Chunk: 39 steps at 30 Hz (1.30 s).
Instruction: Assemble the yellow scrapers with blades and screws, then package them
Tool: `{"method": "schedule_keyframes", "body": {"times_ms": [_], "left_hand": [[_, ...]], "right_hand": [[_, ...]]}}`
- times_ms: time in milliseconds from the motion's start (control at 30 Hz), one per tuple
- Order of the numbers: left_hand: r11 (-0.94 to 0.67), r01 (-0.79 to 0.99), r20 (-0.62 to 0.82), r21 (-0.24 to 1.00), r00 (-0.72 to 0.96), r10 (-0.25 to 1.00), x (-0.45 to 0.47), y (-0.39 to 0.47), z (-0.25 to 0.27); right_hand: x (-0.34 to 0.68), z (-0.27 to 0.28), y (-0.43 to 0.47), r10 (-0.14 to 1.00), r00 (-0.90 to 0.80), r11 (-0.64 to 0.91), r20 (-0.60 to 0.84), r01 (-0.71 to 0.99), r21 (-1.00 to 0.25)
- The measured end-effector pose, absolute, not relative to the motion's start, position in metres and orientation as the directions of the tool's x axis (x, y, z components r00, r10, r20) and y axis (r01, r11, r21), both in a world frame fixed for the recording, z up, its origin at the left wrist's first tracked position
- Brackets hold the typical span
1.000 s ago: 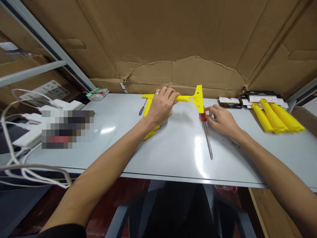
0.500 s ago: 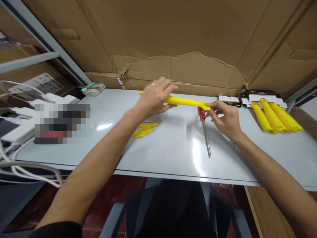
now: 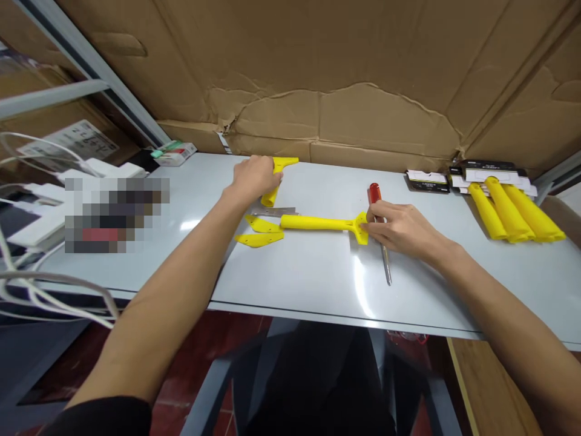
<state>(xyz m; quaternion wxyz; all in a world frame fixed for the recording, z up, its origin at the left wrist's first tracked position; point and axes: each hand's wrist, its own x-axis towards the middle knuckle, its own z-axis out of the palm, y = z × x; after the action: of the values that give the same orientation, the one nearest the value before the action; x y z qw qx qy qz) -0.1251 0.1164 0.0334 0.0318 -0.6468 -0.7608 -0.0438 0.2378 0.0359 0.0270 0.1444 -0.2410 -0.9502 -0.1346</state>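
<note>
A yellow plastic handle (image 3: 318,223) with a flared, notched head lies across the middle of the table. My right hand (image 3: 397,224) is closed, with thumb and fingertips pinching the edge of that head. Under the same hand passes a screwdriver (image 3: 374,192), its red grip beyond the fingers and its metal shaft pointing towards me. My left hand (image 3: 255,177) is closed around a yellow T-shaped handle (image 3: 270,196), near the back of the table. Just in front of it lie a thin grey metal blade (image 3: 276,212) and two flat yellow plates with small holes, an upper plate (image 3: 264,224) and a lower plate (image 3: 259,240).
Several yellow handles (image 3: 512,212) rest on black-and-white packages (image 3: 494,171) at the right. Another black package (image 3: 427,181) lies beside them. White power strips (image 3: 40,227) with cables crowd the left, near a small box (image 3: 175,153). Cardboard (image 3: 290,54) backs the table.
The yellow handle has come down towards me onto the table, with my right hand still on its head. My left hand has moved left and now shows a T-shaped handle in its grasp.
</note>
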Motion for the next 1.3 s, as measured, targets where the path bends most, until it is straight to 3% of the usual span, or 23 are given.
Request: {"method": "schedule_keyframes", "body": {"times_ms": [200, 300, 400, 533, 633, 700, 900, 1067, 1300], "left_hand": [[0.043, 0.997, 0.143, 0.068, -0.052, 0.988, -0.122, 0.113, 0.038], [-0.137, 0.986, 0.106, 0.099, 0.127, 0.986, -0.138, 0.106, 0.065], [-0.307, 0.934, -0.146, 0.183, 0.334, 0.931, -0.147, 0.088, 0.092], [-0.292, 0.956, -0.463, 0.025, 0.27, 0.844, -0.127, 0.062, 0.099], [-0.24, 0.962, -0.463, -0.134, 0.153, 0.873, -0.107, 0.053, 0.09], [-0.237, 0.957, -0.452, -0.167, 0.14, 0.881, -0.099, 0.053, 0.085], [-0.288, 0.952, -0.433, -0.101, 0.218, 0.875, -0.101, 0.064, 0.075], [-0.327, 0.944, -0.46, -0.042, 0.272, 0.845, -0.106, 0.071, 0.071], [-0.319, 0.948, -0.458, 0.015, 0.29, 0.84, -0.1, 0.064, 0.078]], "right_hand": [[0.241, 0.031, 0.034, 0.423, -0.869, 0.826, 0.256, 0.486, 0.284], [0.243, 0.031, 0.038, 0.412, -0.881, 0.845, 0.234, 0.466, 0.264], [0.245, 0.033, 0.041, 0.453, -0.873, 0.854, 0.18, 0.483, 0.192], [0.249, 0.038, 0.041, 0.535, -0.833, 0.828, 0.142, 0.55, 0.106], [0.251, 0.041, 0.043, 0.578, -0.806, 0.81, 0.129, 0.586, 0.032], [0.253, 0.042, 0.045, 0.613, -0.78, 0.788, 0.125, 0.616, -0.022], [0.265, 0.045, 0.055, 0.77, -0.582, 0.63, 0.259, 0.759, -0.165], [0.271, 0.047, 0.061, 0.836, -0.451, 0.541, 0.314, 0.773, -0.331], [0.274, 0.05, 0.062, 0.86, -0.349, 0.483, 0.372, 0.793, -0.371]]}}
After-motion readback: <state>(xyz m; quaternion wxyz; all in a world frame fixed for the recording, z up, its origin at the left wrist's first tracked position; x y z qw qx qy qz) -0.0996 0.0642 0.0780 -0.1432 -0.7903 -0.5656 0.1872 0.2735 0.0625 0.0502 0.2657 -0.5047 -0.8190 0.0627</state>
